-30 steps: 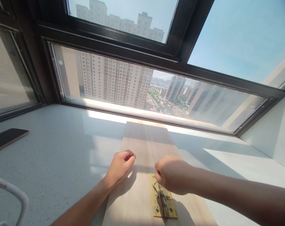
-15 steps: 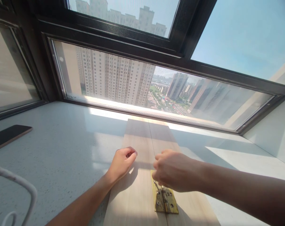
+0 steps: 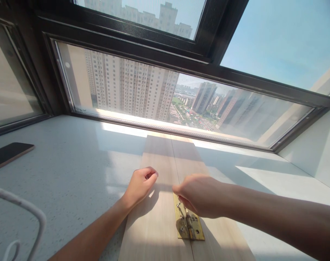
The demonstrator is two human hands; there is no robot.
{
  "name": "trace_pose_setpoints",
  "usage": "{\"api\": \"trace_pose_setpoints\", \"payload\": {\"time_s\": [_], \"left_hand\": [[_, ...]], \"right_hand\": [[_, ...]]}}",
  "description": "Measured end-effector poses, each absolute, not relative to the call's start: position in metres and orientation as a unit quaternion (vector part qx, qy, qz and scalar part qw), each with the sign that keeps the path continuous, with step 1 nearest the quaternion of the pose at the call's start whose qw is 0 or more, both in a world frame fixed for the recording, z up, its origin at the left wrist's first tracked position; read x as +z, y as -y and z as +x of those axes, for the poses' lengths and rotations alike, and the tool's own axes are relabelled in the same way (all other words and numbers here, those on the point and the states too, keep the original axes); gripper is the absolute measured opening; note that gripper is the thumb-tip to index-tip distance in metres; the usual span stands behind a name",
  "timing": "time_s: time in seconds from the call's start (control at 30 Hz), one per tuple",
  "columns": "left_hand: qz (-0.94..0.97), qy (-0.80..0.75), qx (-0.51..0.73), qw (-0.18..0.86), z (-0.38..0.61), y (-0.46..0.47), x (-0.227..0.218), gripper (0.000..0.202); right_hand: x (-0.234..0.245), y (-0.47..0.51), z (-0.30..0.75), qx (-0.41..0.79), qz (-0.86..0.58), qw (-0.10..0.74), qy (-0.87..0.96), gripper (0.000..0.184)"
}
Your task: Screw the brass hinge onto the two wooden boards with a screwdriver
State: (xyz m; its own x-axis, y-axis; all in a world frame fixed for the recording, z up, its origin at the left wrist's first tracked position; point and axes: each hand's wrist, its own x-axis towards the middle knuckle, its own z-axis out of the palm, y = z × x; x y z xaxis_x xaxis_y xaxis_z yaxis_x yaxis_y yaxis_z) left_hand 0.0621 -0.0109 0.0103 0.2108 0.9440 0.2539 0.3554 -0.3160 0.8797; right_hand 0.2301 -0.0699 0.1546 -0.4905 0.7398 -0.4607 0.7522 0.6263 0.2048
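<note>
A brass hinge (image 3: 197, 228) lies open across the seam between two pale wooden boards (image 3: 159, 159). Small metal screws (image 3: 180, 209) rest on or stand in its left leaf, and bare screw holes show in the right leaf. Over the hinge's far end is my right hand (image 3: 199, 194), its fingers curled closed; whatever they grip is hidden beneath the hand. My left hand (image 3: 143, 185) rests at the left board's edge, thumb and fingers pinched together. The inside of that grip is too shaded to make out.
The boards lie on a speckled white sill (image 3: 72, 170) below a dark-framed window (image 3: 121, 123). At the left are a dark phone-like slab (image 3: 11, 154) and a bent white tube or cable (image 3: 31, 214). A white wall (image 3: 314, 148) bounds the right side.
My right hand has turned over the hinge, its fingertips shifting slightly left and its knuckles rolling. The left hand keeps its pose. The whole view has shifted slightly.
</note>
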Motion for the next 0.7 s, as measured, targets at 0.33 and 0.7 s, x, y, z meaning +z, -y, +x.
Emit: {"api": "trace_pose_setpoints", "payload": {"time_s": [0.33,0.7], "left_hand": [[0.872,-0.319,0.303,0.215,0.070,0.033,0.021,0.012],[0.873,-0.302,0.272,0.270,0.088,0.041,0.015,0.007]], "right_hand": [[0.156,0.067,0.236,-0.020,0.387,0.241,-0.890,0.017],[0.147,0.071,0.234,-0.025,0.509,0.207,-0.835,0.020]]}}
